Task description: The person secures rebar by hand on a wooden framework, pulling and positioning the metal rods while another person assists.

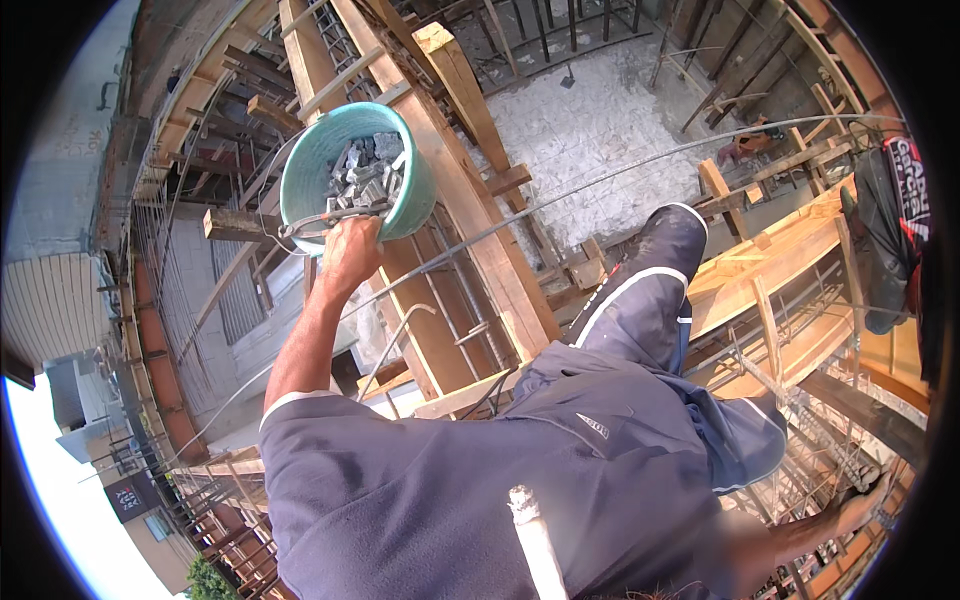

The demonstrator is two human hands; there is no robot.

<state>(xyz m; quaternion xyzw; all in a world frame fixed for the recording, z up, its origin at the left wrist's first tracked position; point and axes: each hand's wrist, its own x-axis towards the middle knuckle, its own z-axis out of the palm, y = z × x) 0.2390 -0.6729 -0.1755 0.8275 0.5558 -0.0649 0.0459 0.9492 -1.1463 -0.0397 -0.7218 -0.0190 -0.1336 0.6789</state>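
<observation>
My left hand (352, 246) is closed round the near rim of a teal bucket (417, 200), which is tilted so its inside shows. Small grey blocks (365, 178) fill the bottom of the bucket. A long-handled metal tool, perhaps pincers (322, 216), lies across its mouth beside my fingers; I cannot make out its kind for certain. The bucket hangs over wooden formwork beams (470, 225). At the lower right my right arm stretches out, and my right hand (872, 503) is by the timber and bars there, its fingers too small and unclear to read.
A steel bar (590, 187) runs across the view above the beams. Far below lies a pale, rough concrete floor (600, 130). Curved plywood formwork (770, 290) stands at the right, near another person's dark clothing (890, 240). A cigarette (538, 545) juts in from below.
</observation>
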